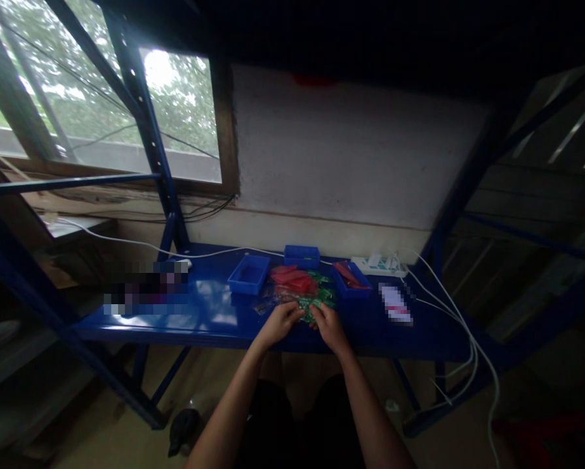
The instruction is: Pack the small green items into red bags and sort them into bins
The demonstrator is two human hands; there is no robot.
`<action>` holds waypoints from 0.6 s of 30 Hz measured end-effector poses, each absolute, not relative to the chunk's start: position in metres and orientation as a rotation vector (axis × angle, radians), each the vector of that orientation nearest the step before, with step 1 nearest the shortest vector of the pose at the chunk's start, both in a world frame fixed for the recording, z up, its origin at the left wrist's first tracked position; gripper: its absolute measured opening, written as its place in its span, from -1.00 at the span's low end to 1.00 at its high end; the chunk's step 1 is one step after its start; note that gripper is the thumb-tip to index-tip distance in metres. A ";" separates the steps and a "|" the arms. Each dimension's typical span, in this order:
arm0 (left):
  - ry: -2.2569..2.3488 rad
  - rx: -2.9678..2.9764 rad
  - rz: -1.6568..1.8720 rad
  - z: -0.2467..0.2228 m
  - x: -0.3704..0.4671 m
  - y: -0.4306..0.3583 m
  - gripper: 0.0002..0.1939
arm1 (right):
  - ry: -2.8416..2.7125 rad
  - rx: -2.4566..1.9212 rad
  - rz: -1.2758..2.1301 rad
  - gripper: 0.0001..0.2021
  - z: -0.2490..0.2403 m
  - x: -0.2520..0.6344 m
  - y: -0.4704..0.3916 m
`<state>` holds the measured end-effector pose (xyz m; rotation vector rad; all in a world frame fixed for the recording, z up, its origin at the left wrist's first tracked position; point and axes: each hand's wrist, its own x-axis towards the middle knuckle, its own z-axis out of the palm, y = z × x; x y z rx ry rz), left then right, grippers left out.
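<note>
My left hand (281, 322) and my right hand (329, 326) are close together near the front edge of the blue table. Their fingertips pinch a small green packet (308, 311), partly covered by the fingers; its exact kind is too small to make out. Just beyond the hands lies a pile of red plastic packets (292, 279). More green packets (326, 286) are spread to the right of the red ones, some of them near my right fingers.
Blue trays stand around the pile: one at left (248, 274), one behind (302, 256), and one at right (356, 284) with red packets inside. A white power strip (379, 266) with cables lies at the back right. Blue shelf posts (148, 124) frame the table (175, 329).
</note>
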<state>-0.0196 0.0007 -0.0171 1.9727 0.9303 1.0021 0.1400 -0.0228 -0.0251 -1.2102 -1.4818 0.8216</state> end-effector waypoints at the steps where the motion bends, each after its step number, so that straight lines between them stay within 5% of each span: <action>1: 0.936 1.973 1.000 -0.017 -0.020 0.000 -0.67 | -1.477 -1.203 0.829 -0.68 -0.025 0.140 -0.023; 18: 1.018 1.964 1.000 -0.013 -0.016 -0.002 -0.64 | -1.442 -1.198 0.853 -0.69 -0.027 0.141 -0.020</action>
